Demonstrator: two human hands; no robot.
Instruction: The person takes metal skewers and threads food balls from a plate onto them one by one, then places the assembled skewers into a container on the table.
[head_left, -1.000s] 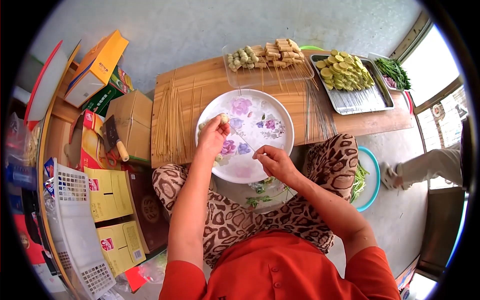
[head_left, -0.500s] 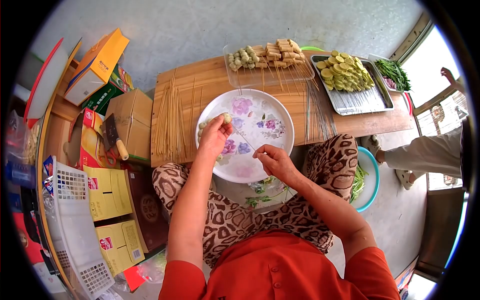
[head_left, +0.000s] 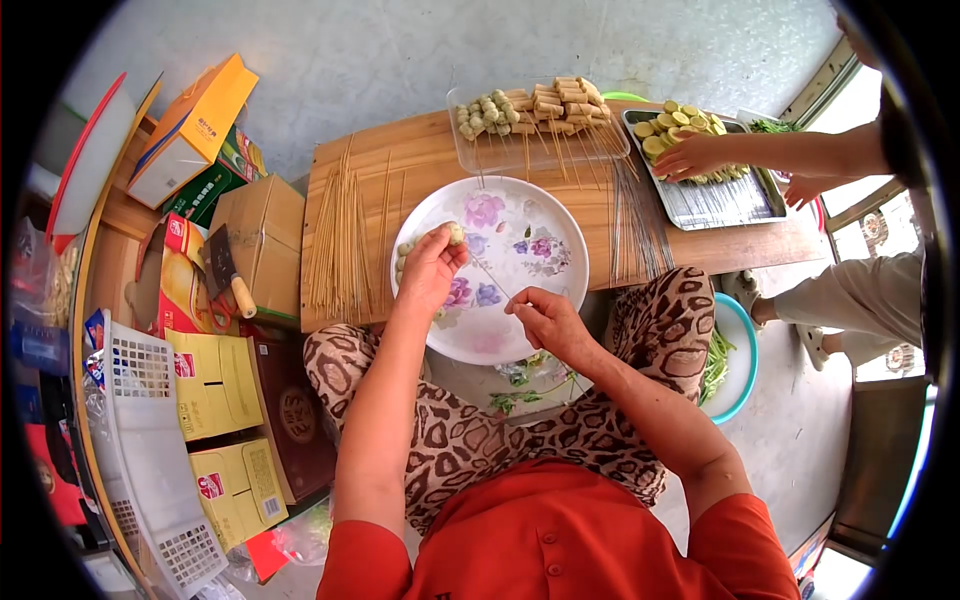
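Observation:
My left hand (head_left: 430,268) pinches a pale green ball (head_left: 455,234) over the left part of a white floral tray (head_left: 530,220). My right hand (head_left: 545,318) is closed on the lower end of a thin skewer (head_left: 488,272), over the tray's lower right part. The skewer slants up from my right fingers toward the ball; whether its tip is inside the ball is hard to tell. More pale balls (head_left: 402,262) lie at the tray's left edge, partly behind my left hand.
Bare skewers (head_left: 338,240) lie left of the tray. Behind it stands a clear tray (head_left: 465,152) of skewered balls and rolls. At the right, a co-worker's hand (head_left: 690,156) touches green slices (head_left: 655,146) on a metal tray (head_left: 700,208). A cleaver (head_left: 222,262) rests by boxes.
A co-worker has leaned in from the right, with one hand now on the green slices and the other beside the metal tray. My own hands have hardly moved.

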